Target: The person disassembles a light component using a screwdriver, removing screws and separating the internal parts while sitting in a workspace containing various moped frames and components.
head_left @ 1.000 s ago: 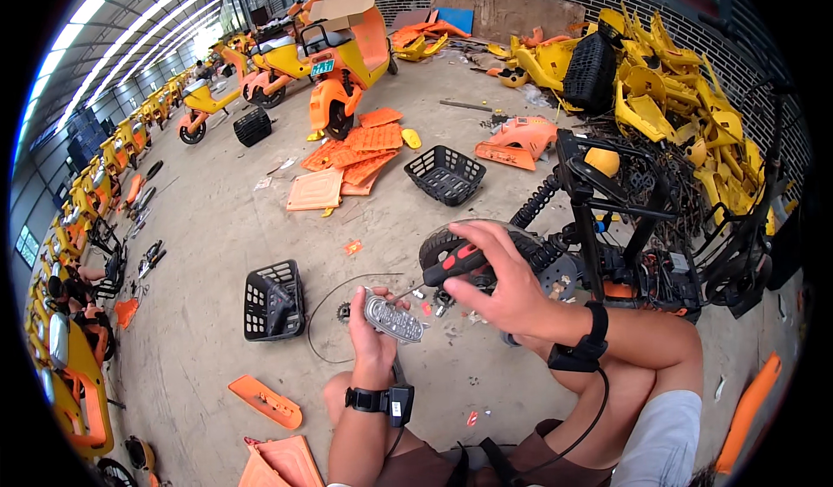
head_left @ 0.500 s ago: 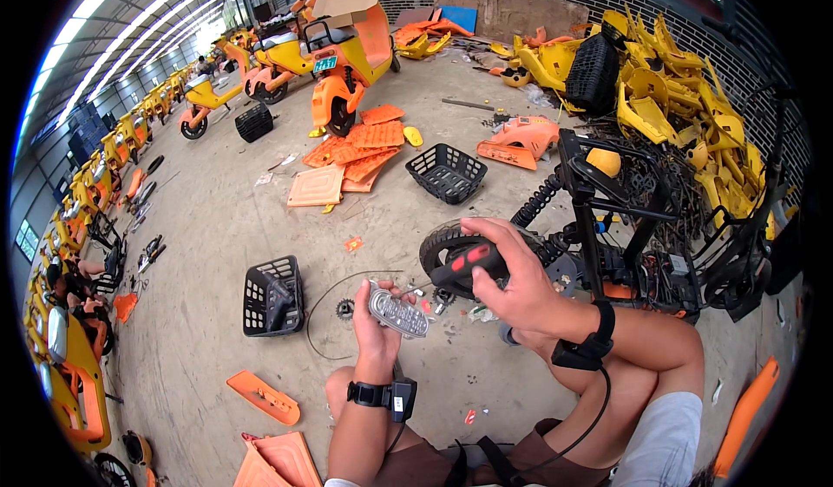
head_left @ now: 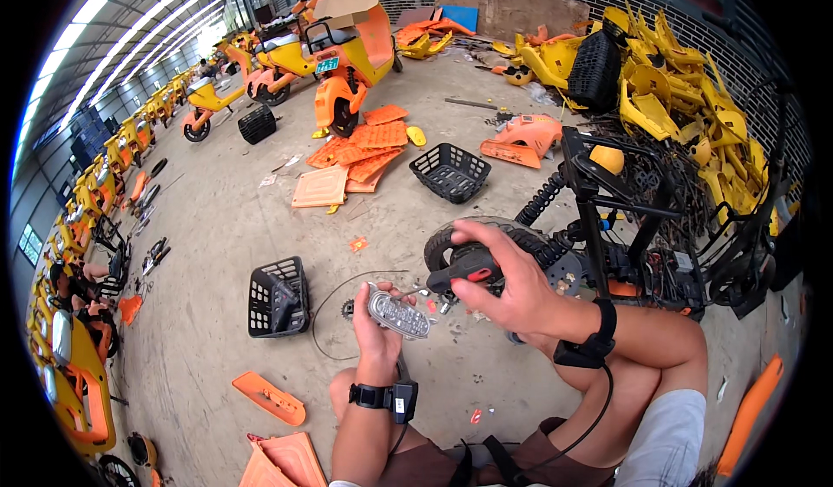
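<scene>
My left hand (head_left: 379, 335) is closed around a clear, silvery oval lamp (head_left: 399, 312), its ribbed face turned up. Just to its right, my right hand (head_left: 512, 283) grips a screwdriver (head_left: 468, 268) by its black handle with red inserts, between thumb and fingers. The handle's narrow end points left toward the lamp; I cannot make out whether a tip touches it. Behind my right hand lies a black wheel (head_left: 438, 242) of a stripped scooter frame (head_left: 594, 196).
A black basket (head_left: 263, 309) holding a drill-like tool (head_left: 283, 303) stands left of my hands, near a thin cable (head_left: 314, 318). Another black basket (head_left: 449, 173) sits ahead. Orange panels (head_left: 360, 153), a yellow panel heap (head_left: 651, 97) and parked scooters (head_left: 351, 66) lie beyond.
The screwdriver has turned in my right hand, so less of its red shows and its narrow end sits lower. The lamp stays almost where it was. The view has shifted slightly.
</scene>
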